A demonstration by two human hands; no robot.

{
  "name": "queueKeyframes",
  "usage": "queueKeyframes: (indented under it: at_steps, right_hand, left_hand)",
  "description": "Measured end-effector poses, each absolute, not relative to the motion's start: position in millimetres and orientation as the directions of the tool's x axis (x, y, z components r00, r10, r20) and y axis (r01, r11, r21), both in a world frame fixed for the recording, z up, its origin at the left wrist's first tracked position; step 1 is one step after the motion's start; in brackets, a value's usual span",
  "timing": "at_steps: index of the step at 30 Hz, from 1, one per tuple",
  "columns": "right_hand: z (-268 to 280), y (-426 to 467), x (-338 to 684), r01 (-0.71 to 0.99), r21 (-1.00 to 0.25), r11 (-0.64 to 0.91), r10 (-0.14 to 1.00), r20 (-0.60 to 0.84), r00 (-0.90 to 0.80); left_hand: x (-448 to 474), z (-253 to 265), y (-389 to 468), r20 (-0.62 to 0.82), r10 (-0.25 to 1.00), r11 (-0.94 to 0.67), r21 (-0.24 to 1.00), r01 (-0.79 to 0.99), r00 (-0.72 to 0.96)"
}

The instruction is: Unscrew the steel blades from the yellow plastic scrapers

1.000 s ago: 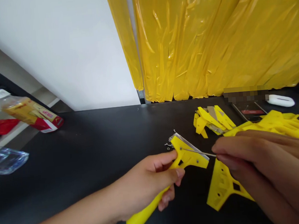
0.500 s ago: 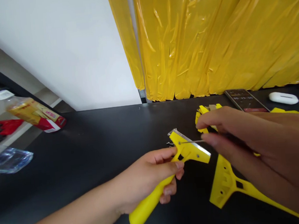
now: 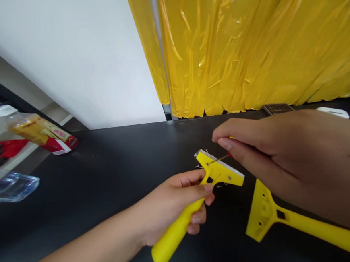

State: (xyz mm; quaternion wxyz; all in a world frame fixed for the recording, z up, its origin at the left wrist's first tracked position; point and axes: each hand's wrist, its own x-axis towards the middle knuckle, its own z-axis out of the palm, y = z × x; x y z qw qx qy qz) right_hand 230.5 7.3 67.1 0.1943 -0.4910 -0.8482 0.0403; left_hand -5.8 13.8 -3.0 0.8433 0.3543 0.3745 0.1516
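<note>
My left hand (image 3: 180,199) is wrapped round the neck of a yellow scraper (image 3: 171,238), its head angled up and to the right. A metal blade (image 3: 226,166) edges the head, which carries two screws. In a pinch, my right hand (image 3: 274,159) holds a screwdriver (image 3: 221,158); its thin shaft reaches to the upper left screw, and its handle is mostly hidden by my fingers. A second yellow scraper (image 3: 316,227), without a blade, lies on the table below my right hand. Some small loose screws (image 3: 199,166) lie behind the held scraper's head.
At the table's left edge a clear bottle with a yellow and red label (image 3: 44,133) lies tilted, near another clear bottle (image 3: 15,186). A phone (image 3: 278,108) and a white case (image 3: 334,112) are partly hidden behind my right hand. Yellow plastic sheeting (image 3: 232,49) hangs at the back.
My right hand has shifted up and left, tilting the screwdriver so that its shaft now slopes down to the screw. It now covers the yellow pieces behind it. My left hand has barely moved.
</note>
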Motion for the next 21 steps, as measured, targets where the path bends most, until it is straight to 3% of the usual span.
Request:
queueKeyframes:
  at_steps: [5,16,21]
  right_hand:
    - [64,7,231,0.828,-0.151,0.539,0.815,0.343,-0.468]
    - [70,12,224,0.805,-0.150,0.574,0.792,0.354,-0.498]
    - [67,10,219,0.793,-0.062,0.606,0.731,0.436,-0.524]
  left_hand:
    - [-5,-1,13,-0.535,0.516,0.713,0.701,0.010,0.668]
    - [-6,-2,14,-0.542,0.512,0.722,0.692,0.008,0.666]
    - [-6,-1,15,-0.543,0.509,0.723,0.690,0.010,0.667]
